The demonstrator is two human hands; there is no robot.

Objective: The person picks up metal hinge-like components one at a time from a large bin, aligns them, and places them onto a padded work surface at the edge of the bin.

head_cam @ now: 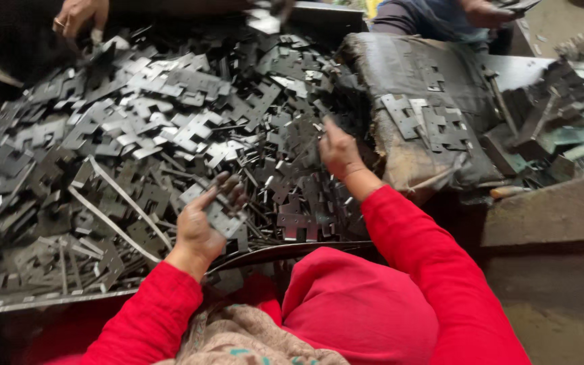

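Observation:
A big heap of flat grey stamped metal plates (150,115) fills the tray in front of me. My left hand (201,226), in a red sleeve, grips one notched metal plate (223,215) just above the pile's near edge. Further right, my right hand (339,152) reaches into the heap with its fingers closed around the plates there; what it holds is blurred.
A dirty padded cushion (420,108) with a few plates on it lies to the right. Beyond it sits another pile of metal parts (562,122). Another person's hand (79,13) works at the far left, and a second person (441,13) sits at the top right. The tray's front rim (49,301) runs near me.

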